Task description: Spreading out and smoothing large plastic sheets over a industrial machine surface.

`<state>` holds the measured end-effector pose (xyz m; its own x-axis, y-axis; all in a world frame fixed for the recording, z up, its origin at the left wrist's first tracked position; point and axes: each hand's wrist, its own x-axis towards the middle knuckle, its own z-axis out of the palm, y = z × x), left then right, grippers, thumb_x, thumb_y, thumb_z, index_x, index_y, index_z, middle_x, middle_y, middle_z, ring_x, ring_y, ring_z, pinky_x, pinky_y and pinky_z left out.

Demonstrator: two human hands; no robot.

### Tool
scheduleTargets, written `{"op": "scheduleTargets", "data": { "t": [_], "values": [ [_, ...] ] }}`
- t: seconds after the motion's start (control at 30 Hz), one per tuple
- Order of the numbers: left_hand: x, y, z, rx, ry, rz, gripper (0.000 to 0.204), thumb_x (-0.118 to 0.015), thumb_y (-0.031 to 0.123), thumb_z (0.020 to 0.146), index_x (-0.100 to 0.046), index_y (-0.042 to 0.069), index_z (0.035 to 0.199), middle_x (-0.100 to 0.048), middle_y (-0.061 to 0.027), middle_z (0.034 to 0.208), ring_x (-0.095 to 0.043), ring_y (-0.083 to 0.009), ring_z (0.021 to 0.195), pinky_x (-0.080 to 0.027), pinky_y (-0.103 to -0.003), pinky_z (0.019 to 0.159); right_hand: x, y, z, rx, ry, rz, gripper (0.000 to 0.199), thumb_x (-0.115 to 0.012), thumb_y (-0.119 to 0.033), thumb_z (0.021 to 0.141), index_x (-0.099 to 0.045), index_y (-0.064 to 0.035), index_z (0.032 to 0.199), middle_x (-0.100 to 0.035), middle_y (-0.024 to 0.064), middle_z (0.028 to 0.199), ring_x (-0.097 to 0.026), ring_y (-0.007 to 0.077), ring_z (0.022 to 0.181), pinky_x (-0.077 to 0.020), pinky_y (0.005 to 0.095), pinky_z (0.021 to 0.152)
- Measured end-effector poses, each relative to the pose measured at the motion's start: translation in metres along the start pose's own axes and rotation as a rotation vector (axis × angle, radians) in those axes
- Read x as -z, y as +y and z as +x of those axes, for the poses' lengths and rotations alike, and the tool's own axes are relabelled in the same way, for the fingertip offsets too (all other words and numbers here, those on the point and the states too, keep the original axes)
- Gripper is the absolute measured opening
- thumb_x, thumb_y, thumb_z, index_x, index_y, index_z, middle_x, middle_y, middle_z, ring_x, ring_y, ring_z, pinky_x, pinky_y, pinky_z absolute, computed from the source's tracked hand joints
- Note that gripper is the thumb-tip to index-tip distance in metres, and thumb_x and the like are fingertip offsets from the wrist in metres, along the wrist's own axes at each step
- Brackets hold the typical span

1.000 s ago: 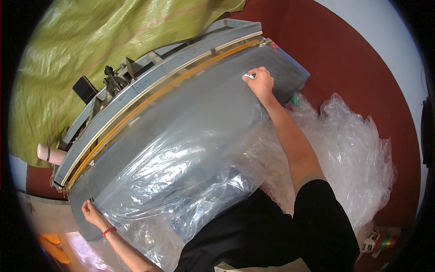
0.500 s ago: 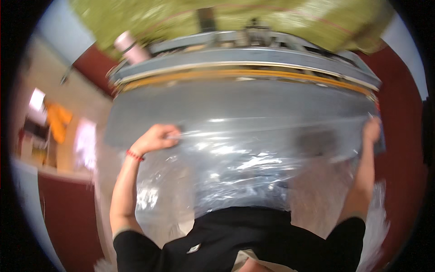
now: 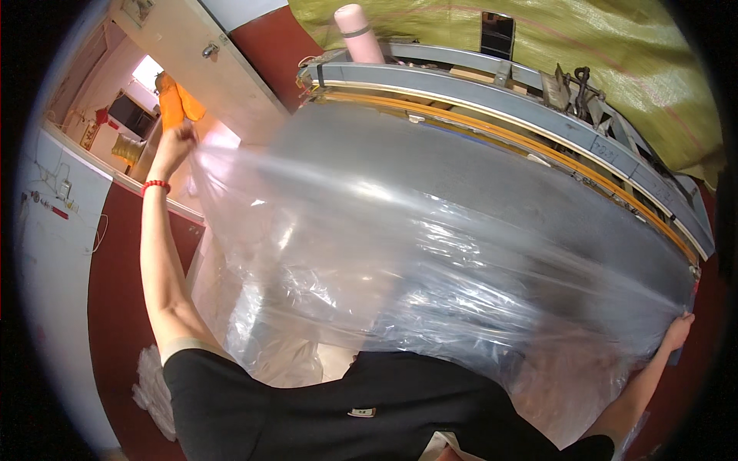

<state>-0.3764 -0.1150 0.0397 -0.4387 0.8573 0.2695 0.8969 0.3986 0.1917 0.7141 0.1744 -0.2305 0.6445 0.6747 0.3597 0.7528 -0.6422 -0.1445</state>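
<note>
A wide sheet of clear plastic film (image 3: pixel 338 269) stretches between my two hands over the grey work surface (image 3: pixel 492 177). My left hand (image 3: pixel 178 140), with a red bead bracelet at its wrist, is raised at the far left, past the surface's edge. Its fingers are closed on one end of the film, which gathers into folds there. At the right, by the surface's near corner, my right hand (image 3: pixel 678 332) is closed on the other end. The film's lower part hangs in shiny creases in front of my black shirt.
Along the back of the surface runs a long grey metal bar (image 3: pixel 492 100) with an orange strip (image 3: pixel 492 132) below it. A pink cylinder (image 3: pixel 359 34) and a metal clamp (image 3: pixel 580 88) stand behind it. Yellow-green sheeting (image 3: pixel 430 23) covers the back; a door (image 3: pixel 207 61) stands at left.
My left hand has moved outward and up to the left, pulling the film wider and tauter. The view has turned leftward, so the work surface now slants down to the right.
</note>
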Motion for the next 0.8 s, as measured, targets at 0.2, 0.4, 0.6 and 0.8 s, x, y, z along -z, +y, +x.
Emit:
{"op": "scheduleTargets", "data": {
  "t": [0.2, 0.4, 0.6, 0.8],
  "values": [
    [-0.13, 0.153, -0.06, -0.842, 0.259, 0.246, 0.029, -0.058, 0.007, 0.071, -0.054, 0.005, 0.099, -0.053, -0.0122, 0.107, -0.047, -0.0279, 0.106, -0.039, -0.039, 0.088, -0.003, 0.031, 0.011, -0.005, 0.066, -0.002, 0.033, -0.03, -0.034, 0.089, -0.044, -0.0107, 0.109, -0.056, 0.017, 0.103, -0.053, 0.0367, 0.092, -0.0412, 0.0456, 0.072],
    [-0.199, 0.084, -0.092, -0.328, -0.172, -0.004, 0.047, -0.056, 0.022, 0.078, -0.043, 0.006, 0.12, -0.036, -0.0121, 0.13, -0.029, -0.0301, 0.123, -0.028, -0.041, 0.098, -0.007, 0.025, 0.014, 0.004, 0.019, 0.012, 0.034, -0.03, -0.033, 0.089, -0.044, -0.0119, 0.112, -0.055, 0.0159, 0.106, -0.052, 0.0364, 0.094, -0.0407, 0.045, 0.074],
    [-0.208, 0.099, -0.074, -0.344, -0.066, 0.158, 0.042, -0.052, 0.028, 0.079, -0.049, 0.006, 0.115, -0.042, -0.0131, 0.125, -0.031, -0.0325, 0.121, -0.03, -0.042, 0.094, -0.012, 0.024, 0.014, -0.065, 0.026, 0.091, 0.037, -0.032, -0.034, 0.088, -0.046, -0.0127, 0.116, -0.054, 0.0155, 0.109, -0.051, 0.0361, 0.096, -0.0403, 0.0426, 0.077],
    [-0.232, 0.119, -0.044, -0.242, 0.07, 0.107, 0.038, -0.054, 0.038, 0.079, -0.06, 0.008, 0.102, -0.046, -0.0104, 0.123, -0.036, -0.031, 0.117, -0.03, -0.041, 0.093, -0.028, 0.106, 0.052, 0.062, 0.011, 0.778, 0.039, -0.045, -0.032, 0.086, -0.051, -0.0033, 0.111, -0.056, 0.0112, 0.106, -0.053, 0.0249, 0.096, -0.0397, 0.0348, 0.081]
  ]
}}
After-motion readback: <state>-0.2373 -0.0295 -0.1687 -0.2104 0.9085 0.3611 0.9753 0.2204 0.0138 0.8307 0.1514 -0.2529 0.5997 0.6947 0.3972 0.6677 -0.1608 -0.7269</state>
